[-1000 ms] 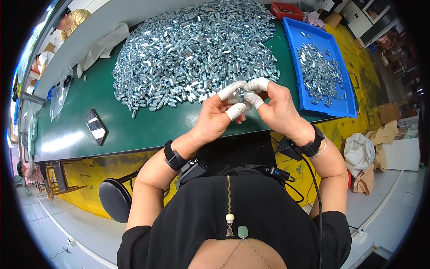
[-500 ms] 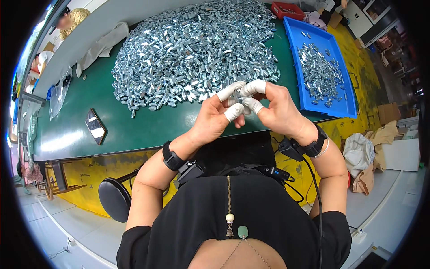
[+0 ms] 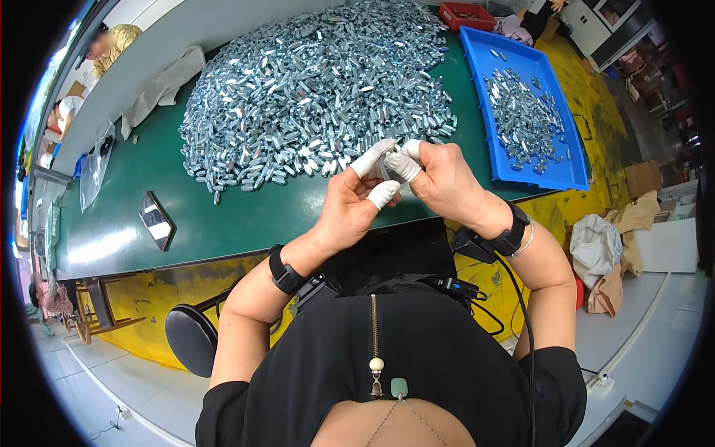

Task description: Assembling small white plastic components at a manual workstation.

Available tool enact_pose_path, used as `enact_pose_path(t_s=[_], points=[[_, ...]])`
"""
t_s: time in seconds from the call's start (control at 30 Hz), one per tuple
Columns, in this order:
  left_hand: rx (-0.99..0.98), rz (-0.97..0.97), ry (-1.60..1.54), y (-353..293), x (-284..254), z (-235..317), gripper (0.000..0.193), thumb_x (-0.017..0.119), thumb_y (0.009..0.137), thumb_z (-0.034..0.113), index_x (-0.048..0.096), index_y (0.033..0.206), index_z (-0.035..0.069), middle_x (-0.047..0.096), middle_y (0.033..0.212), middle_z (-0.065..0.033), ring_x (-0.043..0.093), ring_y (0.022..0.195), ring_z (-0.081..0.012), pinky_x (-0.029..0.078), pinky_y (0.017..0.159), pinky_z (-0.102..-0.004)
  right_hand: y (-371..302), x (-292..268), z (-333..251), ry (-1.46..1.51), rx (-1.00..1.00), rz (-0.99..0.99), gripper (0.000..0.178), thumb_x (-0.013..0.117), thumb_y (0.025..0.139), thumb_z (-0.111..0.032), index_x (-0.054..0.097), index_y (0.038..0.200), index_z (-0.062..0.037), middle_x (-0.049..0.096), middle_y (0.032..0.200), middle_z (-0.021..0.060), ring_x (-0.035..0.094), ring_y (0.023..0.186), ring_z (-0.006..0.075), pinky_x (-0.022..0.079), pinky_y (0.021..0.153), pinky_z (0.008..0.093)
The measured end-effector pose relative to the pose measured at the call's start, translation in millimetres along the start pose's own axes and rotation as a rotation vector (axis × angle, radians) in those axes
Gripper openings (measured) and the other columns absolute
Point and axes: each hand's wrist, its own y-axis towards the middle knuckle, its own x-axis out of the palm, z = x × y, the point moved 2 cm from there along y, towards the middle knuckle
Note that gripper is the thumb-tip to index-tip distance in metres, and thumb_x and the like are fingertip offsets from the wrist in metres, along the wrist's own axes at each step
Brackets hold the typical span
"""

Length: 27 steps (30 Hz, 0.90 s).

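Note:
My left hand [image 3: 347, 205], with white covers on the fingertips, pinches a small silvery metal sleeve [image 3: 383, 168] between thumb and fingers. Close against it, my right hand [image 3: 449, 182] has its white-covered thumb and forefinger pressed together at the sleeve's right side. Fingers hide most of the piece. Both hands are above the near edge of the green table, just in front of a large heap of similar faceted metal sleeves [image 3: 313, 97].
A blue tray [image 3: 497, 170] holding more sleeves lies to the right, with a red bin [image 3: 468, 15] beyond it. On the left are a phone [image 3: 156, 220], a clear plastic bag [image 3: 95, 173] and a grey cloth [image 3: 160, 88]. A black stool [image 3: 191, 339] stands below the table.
My right hand's fingers have closed together and shifted slightly left toward the left hand. The whole view has moved a little, shifting the table and tray slightly left.

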Motion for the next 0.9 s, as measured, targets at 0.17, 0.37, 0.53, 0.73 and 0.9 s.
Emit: enact_pose_path(t_s=[0.17, 0.37, 0.53, 0.73, 0.9], points=[[-0.022, -0.003, -0.088, 5.5, 1.1, 4.1, 0.048, 0.054, 0.089, 0.007, 0.037, 0.134, 0.004, 0.058, 0.091, -0.0045, 0.055, 0.07, -0.0091, 0.046, 0.063, -0.0219, -1.5, 4.3, 3.2, 0.438, 0.051, 0.072, 0.013, 0.056, 0.089, -0.013, 0.058, 0.089, -0.0004, 0.06, 0.072, 0.0054, 0.054, 0.062, 0.0097, 0.045, 0.057, 0.0255], [-0.152, -0.148, -0.257, 9.1, -6.3, 4.2, 0.045, 0.049, 0.092, 0.013, 0.035, 0.134, 0.004, 0.057, 0.085, -0.0041, 0.053, 0.065, -0.0091, 0.045, 0.058, -0.0213, -4.0, -3.3, -2.5, 0.283, -0.12, 0.043, 0.007, 0.054, 0.089, -0.008, 0.055, 0.091, -0.0017, 0.059, 0.075, 0.0034, 0.055, 0.066, 0.0081, 0.045, 0.06, 0.0246], [-0.182, -0.172, -0.204, 7.1, -5.6, 2.8, 0.044, 0.048, 0.093, 0.013, 0.035, 0.133, 0.004, 0.057, 0.085, -0.0039, 0.054, 0.066, -0.0088, 0.045, 0.059, -0.0208, -5.8, 1.8, 3.0, 0.375, -0.1, 0.022, 0.004, 0.053, 0.09, -0.007, 0.052, 0.091, -0.003, 0.057, 0.074, 0.0008, 0.054, 0.067, 0.0064, 0.044, 0.059, 0.0235], [0.053, -0.011, 0.084, 6.9, 2.2, 2.6, 0.044, 0.051, 0.092, 0.016, 0.038, 0.131, 0.003, 0.057, 0.088, -0.006, 0.053, 0.069, -0.0097, 0.044, 0.06, -0.0227, -5.5, 8.1, 8.4, 0.673, 0.128, 0.013, 0.006, 0.054, 0.089, -0.008, 0.051, 0.089, -0.0027, 0.055, 0.069, 0.0005, 0.055, 0.064, 0.0076, 0.045, 0.056, 0.0242], [0.07, -0.096, 0.079, 12.6, 6.6, 2.6, 0.043, 0.05, 0.092, 0.012, 0.037, 0.132, 0.003, 0.057, 0.09, -0.0062, 0.051, 0.069, -0.0091, 0.044, 0.061, -0.023, -7.5, 9.4, 16.5, 0.761, 0.29, -0.092, 0.006, 0.054, 0.089, -0.01, 0.051, 0.089, -0.0042, 0.054, 0.072, -0.0002, 0.054, 0.068, 0.0075, 0.044, 0.059, 0.0231]])
